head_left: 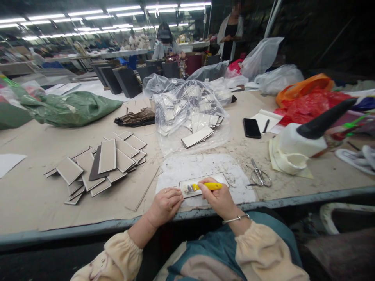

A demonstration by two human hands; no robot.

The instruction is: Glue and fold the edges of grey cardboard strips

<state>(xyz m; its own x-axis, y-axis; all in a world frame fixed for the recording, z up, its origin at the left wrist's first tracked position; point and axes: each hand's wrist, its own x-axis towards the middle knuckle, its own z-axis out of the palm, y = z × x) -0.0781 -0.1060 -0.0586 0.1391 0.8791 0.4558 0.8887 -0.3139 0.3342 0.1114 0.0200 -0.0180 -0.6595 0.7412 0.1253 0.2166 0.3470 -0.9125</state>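
Two-handed: pins card (pixel 202 180) to counter (pixel 35 195) with left fingers (pixel 176 194), grips brush (pixel 205 186) in closed right fingers (pixel 216 193); risks skidding card through slack pinning.

1. The tabletop (pixel 43 203) is wide, covered with a tan sheet, and has a blue-grey front edge
2. By the front edge lies a white, stained sheet (pixel 187 168), with a pale card (pixel 205 178) flat on it
3. Just right of that sheet lie scissors (pixel 260 176); farther back is a black phone (pixel 251 128), beside a white paper (pixel 272 117) with a pen (pixel 266 125) on it
4. To the left, grey cards (pixel 102 162) lie in a loose, overlapping heap
5. Behind them are a dark card stack (pixel 136 117), a clear plastic bag (pixel 187 105) of cards and a green bag (pixel 70 108)
6. At the right stand a white container (pixel 295 146) with a black spout and red and orange bags (pixel 310 99)
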